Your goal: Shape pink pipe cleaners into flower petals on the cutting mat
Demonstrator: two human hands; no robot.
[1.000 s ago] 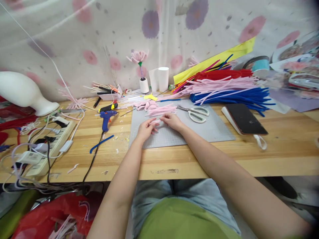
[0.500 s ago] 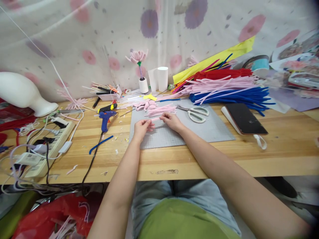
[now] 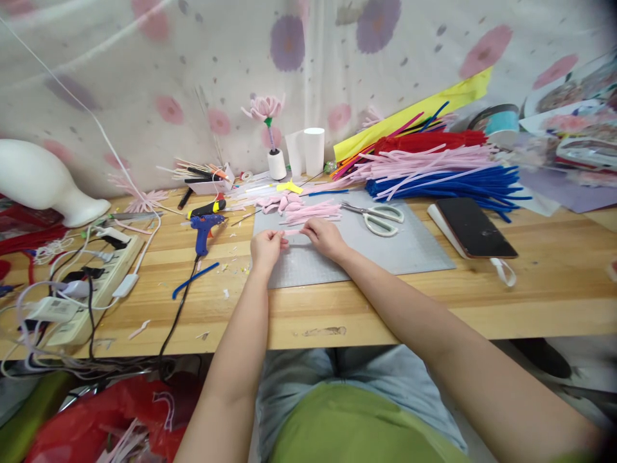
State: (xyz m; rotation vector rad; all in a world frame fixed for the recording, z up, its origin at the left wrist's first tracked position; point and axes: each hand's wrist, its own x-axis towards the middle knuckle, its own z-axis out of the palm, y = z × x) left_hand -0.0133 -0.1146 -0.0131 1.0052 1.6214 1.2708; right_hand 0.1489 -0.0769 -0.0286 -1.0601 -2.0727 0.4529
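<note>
Between my two hands a short pink pipe cleaner [image 3: 292,233] is held level, just above the grey cutting mat [image 3: 328,260]. My left hand [image 3: 267,249] pinches its left end, fingers closed. The right end is gripped by the closed fingertips of my right hand [image 3: 324,238]. Behind the hands lie cut pink pipe cleaner pieces [image 3: 315,211] and a cluster of bent pink loops [image 3: 279,204]. Scissors [image 3: 378,217] with pale green handles rest on the mat, right of these pieces.
A blue glue gun [image 3: 205,230] and a loaded power strip [image 3: 99,289] are at left. Bundles of blue pipe cleaners [image 3: 443,188] and pink ones lie at back right, near a phone [image 3: 475,226]. A pink flower [image 3: 267,109] stands in a white holder [image 3: 277,165].
Both hands have shifted slightly left with the pink pipe cleaner between them. My left fingers have curled in more tightly.
</note>
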